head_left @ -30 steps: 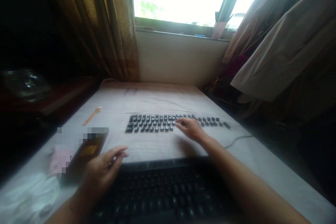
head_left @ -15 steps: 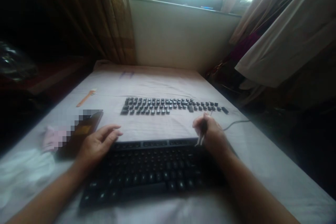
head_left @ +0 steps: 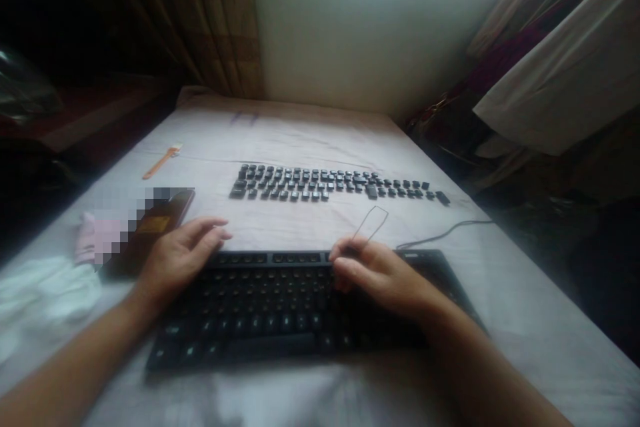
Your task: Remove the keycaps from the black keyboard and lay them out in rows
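Observation:
A black keyboard [head_left: 260, 343] lies in front of me; many upper keys are off, while the lower rows still carry lettered caps. My right hand [head_left: 375, 273] is closed over its upper right part, holding a wire keycap puller [head_left: 381, 210]. The puller's thin wire loop points away from me, and its handle is hidden in my fingers. At the keyboard's upper left corner rests my left hand [head_left: 183, 250], fingers apart and holding nothing. Beyond the keyboard, removed keycaps [head_left: 310, 185] are set out in rows on the pale cloth.
An orange-handled brush [head_left: 161, 163] lies at the far left. Left of my hand are a dark reddish-brown flat object [head_left: 163, 220], a pink cloth [head_left: 87, 240] and a white cloth [head_left: 50, 300]. A cable [head_left: 445, 232] runs off the right edge; curtains [head_left: 220, 20] hang behind.
My right hand has moved left over the keyboard and turned the puller, so its wire loop now points away instead of toward the keys. The view has tilted down; my left hand stays put.

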A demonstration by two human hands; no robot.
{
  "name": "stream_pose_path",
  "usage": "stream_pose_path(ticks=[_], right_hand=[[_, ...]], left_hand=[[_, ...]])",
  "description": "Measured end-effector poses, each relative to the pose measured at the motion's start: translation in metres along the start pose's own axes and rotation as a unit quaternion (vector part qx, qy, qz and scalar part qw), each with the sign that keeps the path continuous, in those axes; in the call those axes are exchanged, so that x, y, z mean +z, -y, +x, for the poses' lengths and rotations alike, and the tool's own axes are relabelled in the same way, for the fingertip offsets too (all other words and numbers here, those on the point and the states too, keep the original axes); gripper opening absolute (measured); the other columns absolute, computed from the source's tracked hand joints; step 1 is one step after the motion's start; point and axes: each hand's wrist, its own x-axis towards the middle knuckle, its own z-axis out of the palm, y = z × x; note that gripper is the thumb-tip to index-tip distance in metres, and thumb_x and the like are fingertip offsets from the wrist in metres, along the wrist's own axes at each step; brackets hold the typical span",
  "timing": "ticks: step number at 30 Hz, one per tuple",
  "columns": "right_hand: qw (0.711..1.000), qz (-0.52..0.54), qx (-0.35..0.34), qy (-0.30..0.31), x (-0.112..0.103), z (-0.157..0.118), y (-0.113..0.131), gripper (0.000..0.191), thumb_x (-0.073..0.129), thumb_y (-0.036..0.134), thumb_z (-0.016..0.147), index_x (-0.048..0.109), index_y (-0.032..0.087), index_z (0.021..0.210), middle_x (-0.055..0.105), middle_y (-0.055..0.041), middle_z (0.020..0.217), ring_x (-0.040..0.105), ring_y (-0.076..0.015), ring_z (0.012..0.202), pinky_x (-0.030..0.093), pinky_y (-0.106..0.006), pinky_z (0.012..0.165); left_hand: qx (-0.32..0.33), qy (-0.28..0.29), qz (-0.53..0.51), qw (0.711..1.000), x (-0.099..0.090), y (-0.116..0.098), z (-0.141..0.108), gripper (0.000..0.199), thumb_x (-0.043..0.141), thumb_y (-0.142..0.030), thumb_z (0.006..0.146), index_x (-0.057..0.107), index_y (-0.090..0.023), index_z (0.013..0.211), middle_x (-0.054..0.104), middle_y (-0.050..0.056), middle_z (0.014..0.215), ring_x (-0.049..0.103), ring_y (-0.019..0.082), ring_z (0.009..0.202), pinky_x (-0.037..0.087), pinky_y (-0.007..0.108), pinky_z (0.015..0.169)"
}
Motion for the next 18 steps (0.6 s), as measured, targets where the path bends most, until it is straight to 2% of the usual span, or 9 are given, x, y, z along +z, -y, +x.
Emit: stream_pose_path(ticks=[4, 9, 14, 18], right_hand=[[0.993, -0.111, -0.032, 0.018, 0.001, -0.003, 0.002, 0.011, 0.057, 0.030, 0.090, 0.060, 0.019, 0.087, 0.063, 0.0008, 0.070, 0.063, -0.0132, 0.063, 0.051, -0.023, 0.059], [0.958, -0.254, -0.132, 0.007, 0.004, -0.005, 0.004, 0.004, 0.060, 0.020, 0.088, 0.064, 0.020, 0.088, 0.071, -0.0009, 0.079, 0.066, -0.0145, 0.072, 0.051, -0.025, 0.067], [0.936, -0.294, -0.190, 0.024, 0.009, -0.008, 0.005, 0.006, 0.061, 0.015, 0.089, 0.064, 0.020, 0.092, 0.072, -0.0018, 0.086, 0.068, -0.0139, 0.078, 0.052, -0.023, 0.073], [0.922, -0.326, -0.201, 0.052, 0.013, -0.009, 0.007, 0.006, 0.062, 0.015, 0.090, 0.064, 0.020, 0.088, 0.069, -0.0019, 0.084, 0.067, -0.0137, 0.073, 0.051, -0.022, 0.068]], left_hand=[[0.003, -0.001, 0.009, 1.000, 0.000, 0.000, 0.000, 0.048, 0.053, -0.065, 0.084, 0.067, -0.027, 0.109, 0.079, 0.003, 0.093, 0.073, 0.027, 0.091, 0.054, 0.037, 0.087], [0.006, 0.004, 0.015, 1.000, 0.000, 0.000, 0.000, 0.047, 0.052, -0.062, 0.085, 0.066, -0.026, 0.110, 0.079, 0.003, 0.094, 0.073, 0.027, 0.091, 0.055, 0.036, 0.086], [0.012, 0.002, 0.018, 1.000, 0.000, -0.003, -0.001, 0.046, 0.051, -0.062, 0.085, 0.067, -0.025, 0.109, 0.079, 0.002, 0.093, 0.073, 0.026, 0.089, 0.055, 0.035, 0.086], [0.009, 0.001, 0.019, 1.000, 0.000, -0.003, -0.001, 0.046, 0.052, -0.062, 0.085, 0.067, -0.025, 0.109, 0.079, 0.002, 0.093, 0.073, 0.026, 0.090, 0.055, 0.034, 0.084]])
